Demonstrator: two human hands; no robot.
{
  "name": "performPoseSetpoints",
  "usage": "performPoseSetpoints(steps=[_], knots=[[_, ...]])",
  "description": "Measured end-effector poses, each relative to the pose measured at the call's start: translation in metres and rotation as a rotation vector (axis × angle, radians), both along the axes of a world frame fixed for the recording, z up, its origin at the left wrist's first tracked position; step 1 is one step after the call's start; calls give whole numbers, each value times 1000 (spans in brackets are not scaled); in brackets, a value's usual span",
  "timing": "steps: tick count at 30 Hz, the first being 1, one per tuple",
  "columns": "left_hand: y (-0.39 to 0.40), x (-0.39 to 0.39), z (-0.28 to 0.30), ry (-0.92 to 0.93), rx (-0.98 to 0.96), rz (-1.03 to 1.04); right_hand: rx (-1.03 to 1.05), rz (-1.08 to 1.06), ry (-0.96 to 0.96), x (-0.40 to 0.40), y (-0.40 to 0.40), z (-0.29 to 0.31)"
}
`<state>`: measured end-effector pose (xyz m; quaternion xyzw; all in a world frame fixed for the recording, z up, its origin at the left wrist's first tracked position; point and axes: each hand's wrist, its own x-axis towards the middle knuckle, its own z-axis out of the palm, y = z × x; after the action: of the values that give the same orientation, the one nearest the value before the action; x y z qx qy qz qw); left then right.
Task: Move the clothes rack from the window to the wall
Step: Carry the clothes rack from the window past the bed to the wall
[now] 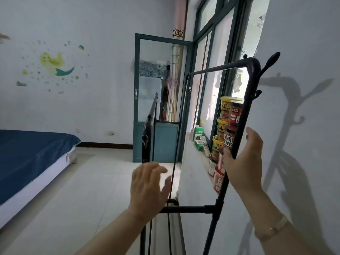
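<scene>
Head view: the black clothes rack (246, 100) stands by the window (217, 70) at the right of the frame. The right hand (244, 159) grips its side pole. The left hand (149, 184) is spread wide, holding nothing, near the thin middle bar. The step looks like getting hold. Next, the left hand needs to grab too, then lift.

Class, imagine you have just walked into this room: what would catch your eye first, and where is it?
The black metal clothes rack stands by the window at right, its upright post gripped by the right hand while the open left hand reaches toward a thin bar. Behind it, stacked red and yellow instant-noodle tubs crowd the sill. On the far left wall sits a yellow-green mermaid sticker.
</scene>
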<state>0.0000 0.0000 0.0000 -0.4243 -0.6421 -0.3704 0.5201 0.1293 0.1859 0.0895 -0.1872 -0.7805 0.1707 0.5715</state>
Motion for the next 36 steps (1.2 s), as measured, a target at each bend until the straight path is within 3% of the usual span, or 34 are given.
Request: performPoseSetpoints(steps=[5, 8, 11, 20, 36], knots=[[-1, -14, 12, -524, 342, 5, -384, 145, -27, -25, 12, 7], [5, -24, 23, -909, 363, -187, -598, 147, 69, -37, 20, 13], [14, -32, 28, -1089, 352, -349, -783, 212, 126, -45, 32, 13], [18, -39, 29, -1265, 417, -518, -911, 305, 207, -48, 33, 15], [2, -64, 30, -1132, 529, -335, -860, 338, 344, -91, 18, 5]])
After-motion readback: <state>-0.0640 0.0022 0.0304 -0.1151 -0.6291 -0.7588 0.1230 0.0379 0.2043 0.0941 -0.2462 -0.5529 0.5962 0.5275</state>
